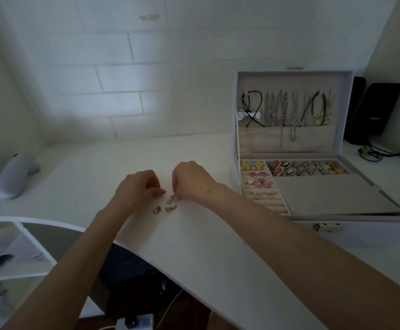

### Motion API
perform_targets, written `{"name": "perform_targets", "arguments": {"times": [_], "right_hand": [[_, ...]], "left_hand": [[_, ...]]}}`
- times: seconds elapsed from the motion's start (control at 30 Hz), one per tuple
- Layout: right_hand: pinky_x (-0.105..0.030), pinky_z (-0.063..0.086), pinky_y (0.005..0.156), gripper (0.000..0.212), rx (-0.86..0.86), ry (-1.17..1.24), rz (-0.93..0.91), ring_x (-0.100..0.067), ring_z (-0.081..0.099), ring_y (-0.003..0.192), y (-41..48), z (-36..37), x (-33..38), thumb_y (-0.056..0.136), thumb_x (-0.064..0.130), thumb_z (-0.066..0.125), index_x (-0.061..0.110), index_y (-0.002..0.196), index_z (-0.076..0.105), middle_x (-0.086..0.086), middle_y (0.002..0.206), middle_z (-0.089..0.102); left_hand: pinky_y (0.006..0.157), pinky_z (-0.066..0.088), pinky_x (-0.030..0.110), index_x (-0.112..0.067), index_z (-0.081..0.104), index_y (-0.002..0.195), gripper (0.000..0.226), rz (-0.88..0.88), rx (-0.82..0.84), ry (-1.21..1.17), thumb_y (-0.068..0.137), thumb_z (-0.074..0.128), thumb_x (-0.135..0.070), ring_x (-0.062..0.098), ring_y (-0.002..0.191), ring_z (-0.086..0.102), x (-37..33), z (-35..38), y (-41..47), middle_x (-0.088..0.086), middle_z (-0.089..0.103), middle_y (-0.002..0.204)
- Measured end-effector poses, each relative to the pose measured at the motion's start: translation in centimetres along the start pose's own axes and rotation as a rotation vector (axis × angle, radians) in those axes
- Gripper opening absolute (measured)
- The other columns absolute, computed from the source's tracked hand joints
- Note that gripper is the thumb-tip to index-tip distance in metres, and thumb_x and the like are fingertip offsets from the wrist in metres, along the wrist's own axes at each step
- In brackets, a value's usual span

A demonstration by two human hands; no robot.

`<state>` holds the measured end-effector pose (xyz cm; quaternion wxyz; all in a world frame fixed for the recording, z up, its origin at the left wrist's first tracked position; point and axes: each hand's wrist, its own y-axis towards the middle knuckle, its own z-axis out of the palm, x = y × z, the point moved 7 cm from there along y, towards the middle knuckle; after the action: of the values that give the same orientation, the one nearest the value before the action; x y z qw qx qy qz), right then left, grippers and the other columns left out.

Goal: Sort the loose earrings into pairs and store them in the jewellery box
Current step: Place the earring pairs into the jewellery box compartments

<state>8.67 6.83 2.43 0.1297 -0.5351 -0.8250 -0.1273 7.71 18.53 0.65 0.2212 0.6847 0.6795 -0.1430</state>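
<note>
White desk (pixel 194 246) fills most of the view, its near edge curving away to the left, with a white tiled wall (pixel 113 75) behind it. On the right part of the desk stands the white jewellery box (pixel 372 226), open, its lid (pixel 294 78) upright against the wall. Necklaces (pixel 287 110) hang in a row inside the lid above a beige pocket. In the tray, a flat grey cover (pixel 332 194) lies over the right-hand part. A long rear compartment holds rings (pixel 306 167). The ridged section on the left holds stored earrings (pixel 258 182) in rows: yellow, pink, and a pale flower pair nearest the front.

Both bare forearms reach in from below to the middle of the desk, left of the box. The left hand (pixel 137 186) is curled, thumb and forefinger tips close together just above the surface. Whether its grip holds anything I cannot tell. The right hand (pixel 192 179) is bent down at the wrist, and its grip is pinched on a pale earring (pixel 171 200) at the desk surface.

A grey rounded object (pixel 15 177) lies at the far left. Black devices (pixel 380 108) stand behind the box.

Just in front of the fingertips lie two loose gold earrings, apart from each other: a hoop earring (pixel 156 210) and a bar earring (pixel 171 208).
</note>
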Motion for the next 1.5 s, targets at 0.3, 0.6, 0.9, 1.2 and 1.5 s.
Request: {"name": "perform_targets", "arguments": {"times": [0.3,0.6,0.9,1.2,1.5], "right_hand": [[-0.035,0.056,0.079,0.011,-0.039,0.087,-0.009,-0.025,0.066,0.085,-0.3,-1.1,0.0,0.079,0.005,0.067,0.0,0.089,0.067,-0.012,0.092,0.068],[-0.026,0.057,0.057,0.023,-0.191,0.685,-0.048,-0.019,0.066,0.066,-7.3,-8.8,-2.8,0.075,-0.009,0.065,0.003,0.061,0.052,-0.013,0.089,0.068],[-0.025,0.056,0.055,0.017,-0.229,0.799,0.077,-0.018,0.067,0.058,-13.1,-11.1,-10.0,0.078,-0.013,0.061,-0.001,0.07,0.054,-0.014,0.073,0.066],[-0.026,0.057,0.06,0.009,-0.192,0.935,0.075,-0.018,0.066,0.062,-15.2,-10.6,-13.3,0.086,-0.001,0.059,0.002,0.087,0.067,-0.012,0.069,0.068],[-0.022,0.056,0.062,0.009,-0.214,0.942,0.028,-0.011,0.066,0.061,-15.7,-10.7,-13.5,0.083,0.004,0.063,0.001,0.088,0.07,-0.004,0.066,0.069]], "left_hand": [[0.065,0.041,0.014,-0.02,0.062,0.073,0.016,0.073,-0.011,-0.07,0.079,0.068,-0.006,0.012,0.079,0.06,-0.9,-1.2,-1.1,-0.004,0.065,0.079],[0.067,0.05,0.019,-0.015,0.064,0.079,0.012,0.243,-0.088,-0.399,0.075,0.075,-0.013,0.002,0.07,0.066,-7.8,-4.2,-4.0,-0.006,0.069,0.081],[0.071,0.053,0.017,-0.017,0.063,0.082,0.017,0.479,0.065,-0.399,0.077,0.07,-0.002,0.005,0.075,0.066,-16.3,-0.6,-6.0,-0.002,0.068,0.084],[0.068,0.047,0.011,-0.012,0.062,0.098,0.034,0.568,0.136,-0.355,0.07,0.075,0.003,0.002,0.071,0.064,-19.8,2.3,-6.1,-0.008,0.067,0.074],[0.063,0.038,0.004,-0.014,0.065,0.089,0.025,0.555,0.168,-0.242,0.07,0.076,-0.003,-0.007,0.071,0.059,-20.3,2.5,-5.3,-0.015,0.068,0.072]]}}
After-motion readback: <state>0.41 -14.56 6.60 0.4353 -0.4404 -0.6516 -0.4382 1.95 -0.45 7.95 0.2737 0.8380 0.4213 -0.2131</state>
